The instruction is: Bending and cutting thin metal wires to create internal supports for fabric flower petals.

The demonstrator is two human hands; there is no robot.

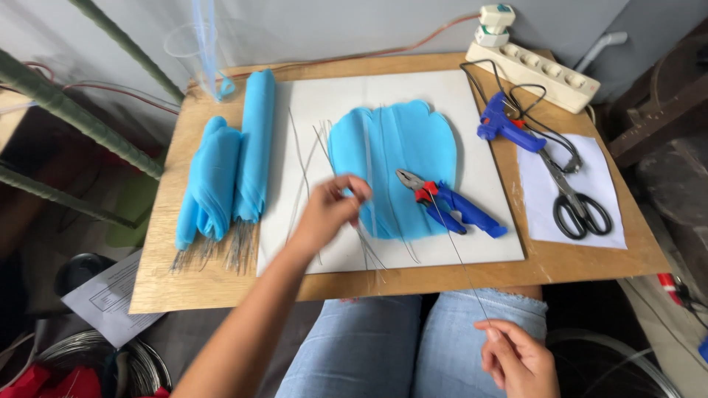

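Wooden board [221, 284] on our lap | left hand [328, 210] pinching thin wires [369, 250] by blue petal [391, 162] | right hand [516, 357] holding long wire [453, 247] | rolled petals [228, 169] done, flat one waiting

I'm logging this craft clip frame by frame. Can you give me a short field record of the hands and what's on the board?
left hand: pinching thin wires over the blue petal sheet
right hand: near the lap, holding the end of a long wire
pliers: blue-handled, lying on the petal sheet
scissors: on white paper, right
glue gun: blue, beside the power strip
finished petals: left, wire stems down
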